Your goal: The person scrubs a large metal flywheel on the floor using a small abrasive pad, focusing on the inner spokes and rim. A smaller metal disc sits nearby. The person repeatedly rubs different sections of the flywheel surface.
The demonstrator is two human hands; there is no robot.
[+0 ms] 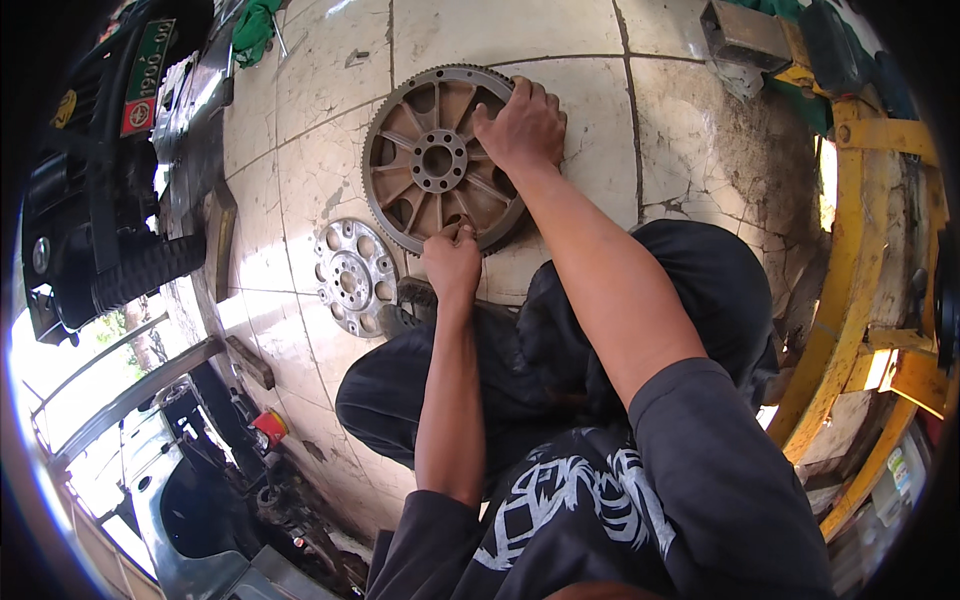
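Nearest us is our dark shirt (730, 480). Beyond our knees (690, 265), the toothed wheel (437, 179) sits on the tiled floor (510, 30), round face and central bore toward us, rusty brown between spokes, grey-rimmed. Our right hand (527, 130) grasps its upper-right rim, fingers spread; our left hand (452, 265) grips its lower edge, fingers curled.

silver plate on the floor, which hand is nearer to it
Left: the left hand is just right of the silver plate; the right hand is farther, on the upper right of the toothed wheel.
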